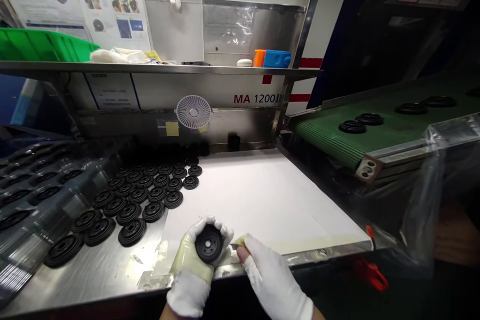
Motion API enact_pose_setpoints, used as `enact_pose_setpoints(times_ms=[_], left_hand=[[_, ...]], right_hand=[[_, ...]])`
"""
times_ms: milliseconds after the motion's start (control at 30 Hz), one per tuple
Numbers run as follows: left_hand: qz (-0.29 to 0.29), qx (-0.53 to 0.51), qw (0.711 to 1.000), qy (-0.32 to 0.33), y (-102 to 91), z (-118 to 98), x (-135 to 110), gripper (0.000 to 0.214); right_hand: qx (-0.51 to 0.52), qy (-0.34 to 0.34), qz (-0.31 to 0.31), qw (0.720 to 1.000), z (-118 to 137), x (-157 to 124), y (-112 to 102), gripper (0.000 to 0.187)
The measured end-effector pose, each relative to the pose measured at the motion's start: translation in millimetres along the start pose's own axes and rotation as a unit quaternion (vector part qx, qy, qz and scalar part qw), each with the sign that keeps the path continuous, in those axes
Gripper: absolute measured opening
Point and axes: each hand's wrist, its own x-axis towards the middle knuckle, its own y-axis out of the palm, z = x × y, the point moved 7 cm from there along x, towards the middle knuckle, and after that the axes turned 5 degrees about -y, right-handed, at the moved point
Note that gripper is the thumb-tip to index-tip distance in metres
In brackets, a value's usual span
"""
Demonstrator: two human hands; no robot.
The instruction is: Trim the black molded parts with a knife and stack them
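Observation:
In a white and pale-yellow glove, my left hand [197, 260] grips a round black plastic wheel [208, 244], its face with a pale centre hole turned up. My right hand [268, 275], gloved in white with the thumb tip bare, is closed just right of the wheel. Between its thumb and forefinger pokes the thin dark tip of a small blade-like tool [235, 246]; the rest is hidden in the hand. The tip points toward the wheel and seems apart from it. To the left, several similar black wheels [132, 231] lie in rows on the metal table [108, 280].
White paper [247, 195] covers the table's middle. Clear plastic trays [48, 230] with black wheels stand at left. A green conveyor belt [326, 135] carrying several wheels rises at right. A shelf [157, 69] spans the back, above a small fan [194, 112]. Red-handled tool [375, 275] hangs front right.

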Motion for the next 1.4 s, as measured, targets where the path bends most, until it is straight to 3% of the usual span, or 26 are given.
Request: enact_pose_setpoints(times_ms=[167, 233, 300, 367, 600, 800, 967, 1100, 1267, 1400], left_hand=[[-0.003, 0.052, 0.999, 0.016, 3.4, 5.4, -9.6, 0.007], [-0.018, 0.082, 0.993, 0.084, 0.2, -1.7, -16.9, 0.008], [-0.037, 0.107, 0.982, 0.151, -3.1, -8.8, -25.3, 0.025], [-0.048, 0.114, 0.976, 0.178, -4.2, -10.6, -30.5, 0.034], [-0.045, 0.092, 0.988, 0.111, 2.7, -1.3, -21.9, 0.002], [0.004, 0.055, 0.997, 0.059, 1.2, 5.3, -8.1, 0.006], [0.043, 0.041, 0.996, 0.066, 2.8, 6.9, -4.5, 0.001], [0.042, 0.081, 0.990, 0.111, 2.2, 2.0, -7.1, 0.018], [0.025, 0.033, 0.998, 0.051, 0.3, 9.7, -5.9, 0.002], [0.013, 0.014, 0.998, 0.054, 2.5, 8.8, -7.4, 0.004]], right_hand=[[-0.078, -0.037, -0.004, 0.996, 11.3, 6.2, 1.1, 0.022], [-0.108, -0.042, -0.005, 0.993, 13.8, 7.6, 2.8, 0.021], [-0.133, -0.049, -0.011, 0.990, 15.6, 7.6, 4.8, 0.019], [-0.143, -0.056, -0.018, 0.988, 16.3, 6.4, 7.2, 0.018], [-0.123, -0.027, -0.035, 0.991, 8.1, -0.8, 14.7, 0.024], [-0.129, -0.023, -0.017, 0.991, 9.3, -9.9, 22.4, 0.026], [-0.130, -0.018, -0.025, 0.991, 11.1, -9.2, 18.0, 0.027], [-0.158, -0.008, -0.051, 0.986, 8.2, -4.2, 12.7, 0.023], [-0.170, -0.006, -0.069, 0.983, 5.3, -7.6, 18.6, 0.024], [-0.149, -0.009, -0.082, 0.985, 5.0, -13.1, 21.6, 0.026]])
